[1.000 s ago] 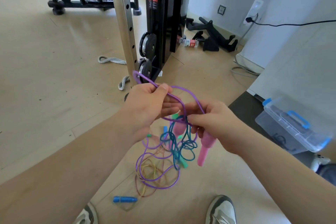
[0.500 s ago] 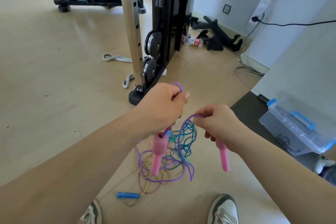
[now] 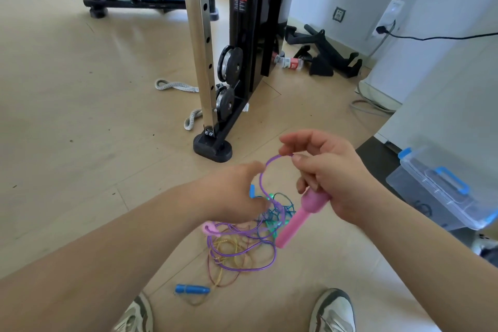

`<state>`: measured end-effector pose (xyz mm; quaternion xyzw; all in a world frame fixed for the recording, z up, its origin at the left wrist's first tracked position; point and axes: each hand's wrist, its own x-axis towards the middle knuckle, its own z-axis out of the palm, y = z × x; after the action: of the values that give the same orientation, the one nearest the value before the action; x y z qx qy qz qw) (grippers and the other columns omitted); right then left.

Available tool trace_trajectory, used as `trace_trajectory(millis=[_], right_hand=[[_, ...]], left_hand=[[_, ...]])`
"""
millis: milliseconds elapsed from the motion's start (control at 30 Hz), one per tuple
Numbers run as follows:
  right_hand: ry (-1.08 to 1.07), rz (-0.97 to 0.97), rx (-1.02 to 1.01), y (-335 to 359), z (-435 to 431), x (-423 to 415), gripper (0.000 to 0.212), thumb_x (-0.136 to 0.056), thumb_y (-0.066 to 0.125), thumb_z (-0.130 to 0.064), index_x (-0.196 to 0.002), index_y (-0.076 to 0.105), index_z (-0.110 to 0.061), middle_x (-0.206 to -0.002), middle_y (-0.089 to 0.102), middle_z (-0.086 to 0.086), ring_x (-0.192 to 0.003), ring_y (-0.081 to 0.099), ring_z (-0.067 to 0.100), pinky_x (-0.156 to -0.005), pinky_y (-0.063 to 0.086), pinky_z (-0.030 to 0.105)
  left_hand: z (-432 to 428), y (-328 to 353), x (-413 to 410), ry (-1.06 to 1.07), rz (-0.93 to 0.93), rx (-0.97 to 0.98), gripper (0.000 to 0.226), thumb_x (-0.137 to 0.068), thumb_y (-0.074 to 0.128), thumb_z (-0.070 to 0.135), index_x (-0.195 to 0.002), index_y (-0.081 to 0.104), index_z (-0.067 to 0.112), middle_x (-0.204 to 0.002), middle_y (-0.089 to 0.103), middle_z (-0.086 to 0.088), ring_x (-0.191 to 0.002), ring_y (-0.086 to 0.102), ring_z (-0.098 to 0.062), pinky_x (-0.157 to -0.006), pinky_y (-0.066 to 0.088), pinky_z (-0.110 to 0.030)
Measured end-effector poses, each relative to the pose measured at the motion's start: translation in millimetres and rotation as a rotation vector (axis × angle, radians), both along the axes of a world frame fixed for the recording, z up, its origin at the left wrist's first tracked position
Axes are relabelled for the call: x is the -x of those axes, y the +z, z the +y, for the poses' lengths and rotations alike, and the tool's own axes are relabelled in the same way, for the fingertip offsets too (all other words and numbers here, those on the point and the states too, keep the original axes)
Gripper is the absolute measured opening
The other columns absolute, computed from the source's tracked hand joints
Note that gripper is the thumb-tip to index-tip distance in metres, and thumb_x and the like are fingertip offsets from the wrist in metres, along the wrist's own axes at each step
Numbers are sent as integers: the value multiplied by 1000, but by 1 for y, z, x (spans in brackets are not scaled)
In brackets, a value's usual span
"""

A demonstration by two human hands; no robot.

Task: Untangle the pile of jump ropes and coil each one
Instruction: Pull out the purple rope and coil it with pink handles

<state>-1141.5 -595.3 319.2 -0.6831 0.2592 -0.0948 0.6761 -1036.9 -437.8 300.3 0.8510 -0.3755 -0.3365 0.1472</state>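
Note:
My right hand (image 3: 332,179) grips one pink handle (image 3: 300,217) of the purple jump rope and pinches the purple cord (image 3: 270,163) between thumb and forefinger, holding a small loop up. My left hand (image 3: 234,193) is lower and blurred, and the end of the second pink handle (image 3: 208,228) pokes out beneath its curled fingers. Below both hands the tangled pile (image 3: 242,250) lies on the floor, made of purple, gold and teal cords. A loose blue handle (image 3: 192,290) lies in front of it.
The black foot of a cable machine (image 3: 213,147) stands just beyond the pile. A clear storage box with blue latches (image 3: 442,191) sits at the right on a dark mat (image 3: 377,159). My shoes (image 3: 334,312) are at the bottom edge. A grey strap (image 3: 172,86) lies behind the post.
My left hand has dropped lower with its pink handle. My right hand has risen and turned, and its handle now points down-left with a small purple loop lifted above it.

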Motion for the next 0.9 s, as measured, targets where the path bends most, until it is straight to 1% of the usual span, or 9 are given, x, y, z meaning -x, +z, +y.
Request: trace_trajectory(millis=[100, 200, 367, 433, 500, 633, 700, 800, 900], right_hand=[[40, -62, -34, 5, 1, 0, 37, -95, 48, 13, -111, 71, -12, -109, 73, 10, -36, 33, 12, -50, 48, 33], [80, 38, 225, 5, -3, 3, 40, -97, 51, 7, -118, 68, -22, -114, 72, -3, -43, 51, 21, -45, 44, 27], [151, -21, 137, 6, 3, 7, 43, -95, 46, 13, -122, 64, -15, -112, 70, 6, -36, 43, 18, -52, 41, 36], [182, -28, 131, 10, 7, 9, 44, -95, 45, 14, -120, 65, -16, -111, 69, 7, -36, 40, 17, -50, 40, 34], [180, 40, 302, 10, 4, 9, 46, -96, 46, 11, -120, 64, -24, -112, 68, 0, -39, 43, 15, -43, 40, 27], [273, 240, 691, 5, -4, 11, 36, -99, 54, -11, -125, 62, -35, -105, 66, -17, -54, 56, -5, -57, 46, 11], [296, 243, 604, 5, -3, 11, 24, -102, 52, -17, -115, 68, -29, -90, 72, -8, -54, 58, -7, -54, 44, 9], [205, 171, 308, 8, -2, 10, 23, -105, 50, -29, -104, 71, -19, -75, 74, 6, -54, 62, 17, -57, 50, 31], [158, 158, 199, 7, -4, 8, 30, -106, 51, -27, -96, 72, -9, -59, 62, 6, -48, 46, 21, -53, 39, 31]], left_hand=[[-7, -3, 9, 13, 190, 165, 34, -94, 61, 30, -127, 58, 36, -120, 69, 20, -116, 63, -7, -104, 51, -38], [-10, -9, 8, 55, 85, 258, 15, -98, 51, 19, -103, 63, 28, -90, 72, 9, -90, 69, -15, -87, 57, -41], [-10, -10, 4, 37, -53, 386, 47, -94, 67, 32, -137, 49, 29, -122, 54, 16, -113, 56, -6, -92, 44, -25], [-13, -14, 11, -53, -16, 332, 29, -98, 60, 30, -126, 55, 28, -115, 58, 16, -107, 57, -7, -92, 46, -27], [-14, -15, 11, -92, -63, 304, 10, -100, 53, 27, -106, 60, 23, -98, 67, 7, -89, 61, -17, -83, 52, -37], [-15, -5, 4, -75, -283, 287, 19, -107, 43, 26, -113, 59, 18, -87, 59, 1, -81, 55, -25, -67, 39, -34], [-16, -2, 4, -29, -361, 385, 22, -108, 41, 27, -113, 60, 17, -87, 55, 3, -87, 56, -24, -70, 38, -35], [-15, -1, 5, -7, -318, 532, 21, -107, 44, 27, -106, 61, 15, -83, 53, 7, -78, 52, -14, -67, 35, -30], [-13, 4, 0, 24, -280, 680, 15, -103, 54, 28, -98, 63, 18, -71, 52, 12, -67, 50, -2, -58, 32, -18]])
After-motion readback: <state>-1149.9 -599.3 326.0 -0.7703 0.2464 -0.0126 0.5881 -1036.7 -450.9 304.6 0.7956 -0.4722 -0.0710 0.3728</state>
